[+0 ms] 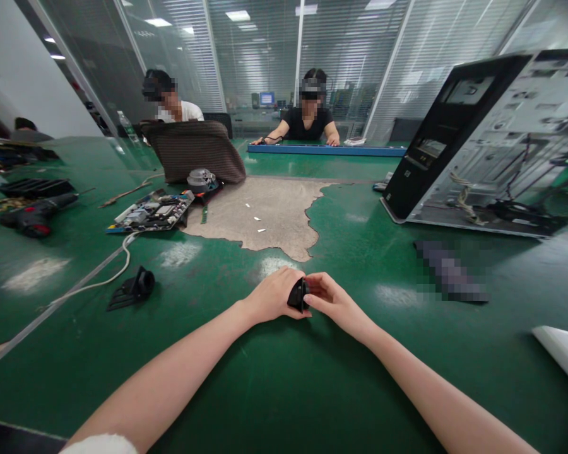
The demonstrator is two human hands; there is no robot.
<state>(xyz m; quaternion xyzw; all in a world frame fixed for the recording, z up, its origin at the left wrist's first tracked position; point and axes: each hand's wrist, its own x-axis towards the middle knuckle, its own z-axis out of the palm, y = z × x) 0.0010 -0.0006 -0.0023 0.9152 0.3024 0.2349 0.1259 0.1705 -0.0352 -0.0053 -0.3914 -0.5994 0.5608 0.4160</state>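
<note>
Hands around small black part

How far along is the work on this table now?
Done, it seems: the computer case is open-sided and a circuit board lies outside it. In hand: the left hand and right hand hold a black plastic part. Possibly left: the slatted black piece lies unheld, and cables lie inside the case.

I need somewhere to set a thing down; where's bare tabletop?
Bare green table shows between the forearms, this side of the left hand and right hand. Another patch lies between the ragged brown area and computer case. The left is crowded, around the circuit board and power tool.
</note>
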